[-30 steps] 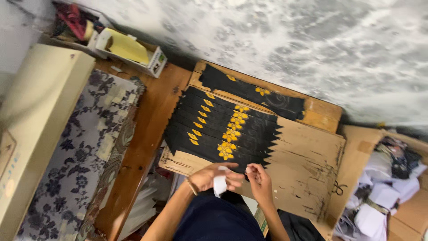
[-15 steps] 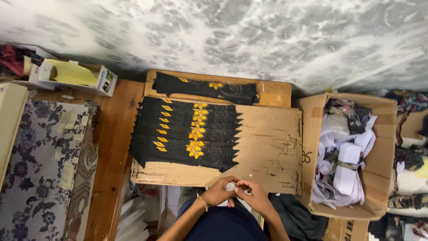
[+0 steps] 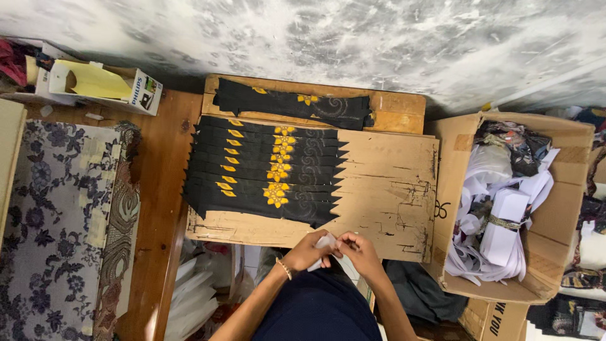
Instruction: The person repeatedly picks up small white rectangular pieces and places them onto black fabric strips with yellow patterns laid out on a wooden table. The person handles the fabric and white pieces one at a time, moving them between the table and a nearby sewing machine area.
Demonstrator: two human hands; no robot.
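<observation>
My left hand [image 3: 307, 252] and my right hand [image 3: 358, 251] meet at the near edge of a flat cardboard sheet [image 3: 391, 183], both pinching a small white paper piece [image 3: 326, 242] between them. Just beyond the hands, several black fabric strips with yellow flower patterns [image 3: 262, 173] lie overlapped in a fanned row on the cardboard. A single black strip [image 3: 293, 107] lies apart on the wooden board behind them.
An open cardboard box [image 3: 456, 189] at the right holds white paper bundles and fabric. A small open carton [image 3: 104, 85] sits at the far left by the wall. A floral cloth [image 3: 57, 221] covers the surface on the left, beside a wooden table edge [image 3: 161, 208].
The view has swung to the left and steadied, bringing the box at the right fully into sight. Both hands stay together on the white paper piece at the cardboard's near edge.
</observation>
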